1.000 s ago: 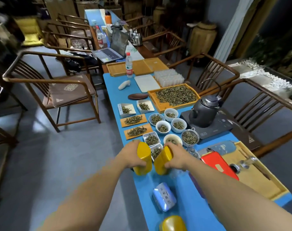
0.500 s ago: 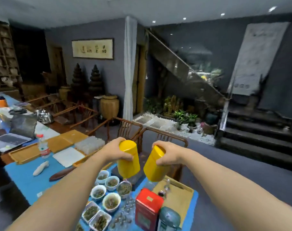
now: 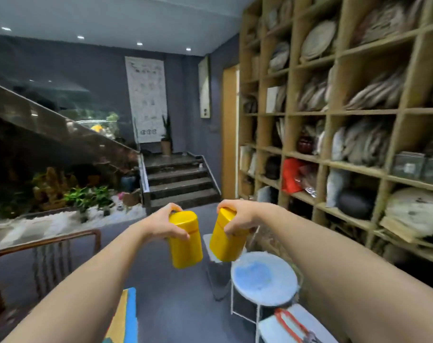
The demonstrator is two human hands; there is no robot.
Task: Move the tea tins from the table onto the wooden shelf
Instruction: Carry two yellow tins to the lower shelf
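I carry two yellow tea tins in the air in front of me. My left hand (image 3: 165,222) grips the left yellow tin (image 3: 185,243) by its upper part. My right hand (image 3: 236,219) grips the right yellow tin (image 3: 224,243) near its lid, tilted slightly. The wooden shelf (image 3: 354,167) fills the right side, a tall grid of compartments stuffed with wrapped tea cakes, jars and boxes. Only a corner of the blue table (image 3: 130,315) shows at the bottom edge, beneath my left arm.
A round blue stool (image 3: 263,278) and a white stool with red pliers (image 3: 288,320) stand between me and the shelf. A wooden chair (image 3: 44,243) is at left. Steps (image 3: 180,181) rise at the back, beside a planted rock bed.
The view has swung right, away from the table and toward the shelf. Both hands still hold the yellow tins, carried along at chest height.
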